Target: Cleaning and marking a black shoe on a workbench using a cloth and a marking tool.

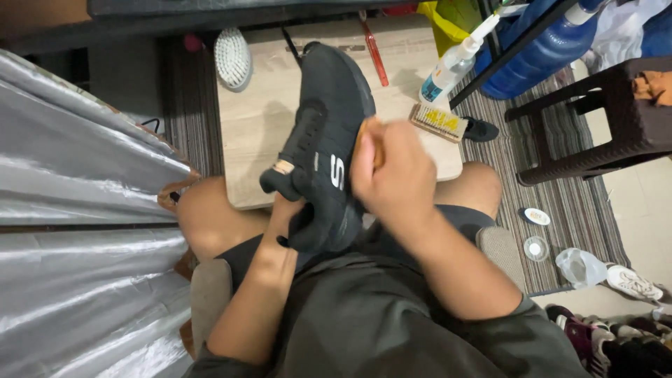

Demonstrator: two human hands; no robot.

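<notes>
A black sneaker is held above the lap, tilted with its toe pointing away from the person and its heel toward the body. The left hand is tucked under and into the heel end of the sneaker and is closed around it from below. The right hand is pressed against the right side of the sneaker and is clenched around a small brush with a wooden handle, of which only a sliver is seen between the fingers; the hand is blurred.

Beyond the sneaker, a low pale wooden surface is set in front of the knees. On it, to the far left of the sneaker, a white oval brush is laid bristles up. To the right of the sneaker, a red-handled tool is laid, and nearer the right edge a wooden brush with yellow bristles is placed. Just behind that brush a white spray bottle is stood.

Farther right of the sneaker, a dark brown plastic stool is stood on a striped rug, where two small round lids are laid. Left of the sneaker, silver sheeting is seen.
</notes>
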